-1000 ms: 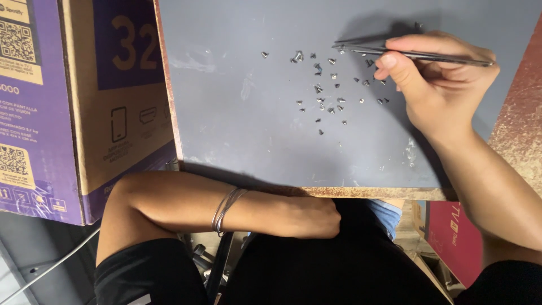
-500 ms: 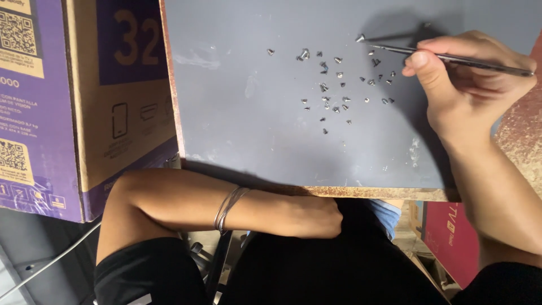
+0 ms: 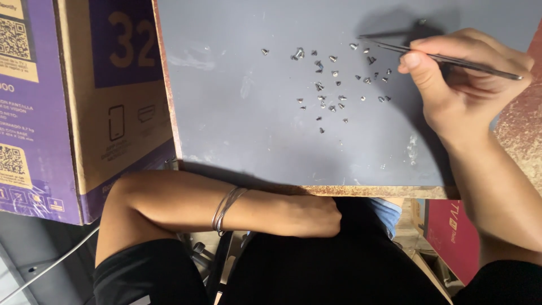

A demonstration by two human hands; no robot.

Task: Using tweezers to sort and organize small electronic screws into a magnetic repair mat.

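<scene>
- The right hand (image 3: 463,79), at the upper right of the frame, is pinching a pair of slim metal tweezers (image 3: 446,56) between thumb and fingers; the shaft is lying nearly level, tips pointing left.
- Since a second ago that hand is sitting further right and a little lower in the frame, and the tweezer tips are now hovering just beside the upper right edge of the scattered small screws (image 3: 339,85); whether the tips are gripping a screw I cannot tell, they are too fine to read.
- By my reckoning the tool is being lined up on one screw at the fringe of the scatter rather than in its middle.
- The screws are lying loose on the grey surface (image 3: 237,124), spread across the upper centre, none touching the hand.
- The left hand (image 3: 316,217) is resting curled in a loose fist against the lap at lower centre, below the surface's rusty front edge, holding nothing; it is lying as it was a second ago; thin bangles (image 3: 226,209) are circling the forearm.
- A purple and brown cardboard box (image 3: 73,107) is standing at the left, touching the surface's edge.
</scene>
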